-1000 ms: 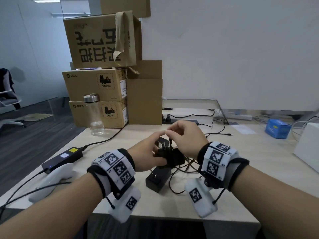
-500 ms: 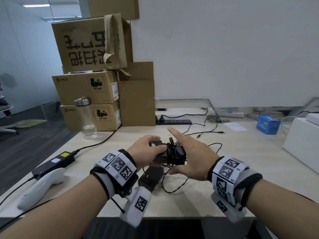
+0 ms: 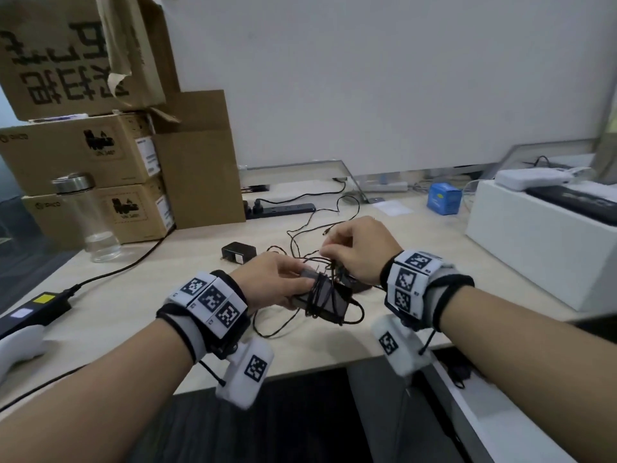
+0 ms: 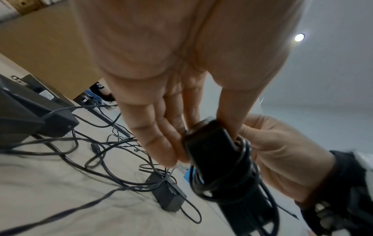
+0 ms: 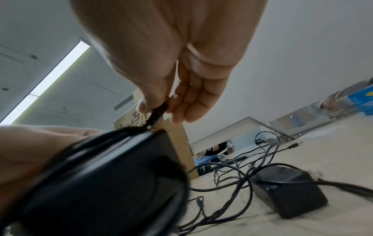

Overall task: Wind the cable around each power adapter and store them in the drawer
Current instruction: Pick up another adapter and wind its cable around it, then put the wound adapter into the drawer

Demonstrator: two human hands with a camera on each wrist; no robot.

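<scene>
Left hand (image 3: 273,282) grips one black power adapter (image 3: 325,300) by its near end, thumb on one face and fingers on the other; the adapter is lifted off the table (image 3: 140,295), between the two hands. Its cable (image 4: 241,161) runs in several turns around the body, count of turns not readable.

Right hand (image 3: 359,250) pinches the cable's plug end (image 5: 157,115) between thumb and forefinger, just above the held adapter; the other fingers are loosely curled.

Adapters counted: three in the head view. One held. A second adapter (image 3: 355,284) lies on the table directly under the right hand, mostly hidden. A third adapter (image 3: 238,252) lies just beyond the left hand, prongs facing left, cable unwound. Loose black cables (image 3: 300,235) tangle on the table beyond and below both hands; individual strands cannot be separated. No drawer identifiable.

Other items:
- One black power brick with yellow label (image 3: 36,305), well left of the left hand.
- One white controller (image 3: 16,345), near-left edge.
- One glass bottle with metal lid (image 3: 88,218), far left of the hands.
- Four cardboard boxes (image 3: 83,155) stacked behind the bottle.
- One black power strip (image 3: 280,208), beyond the hands.
- One blue box (image 3: 444,198), beyond the right hand.
- One white box (image 3: 534,242), right of the right hand.
</scene>
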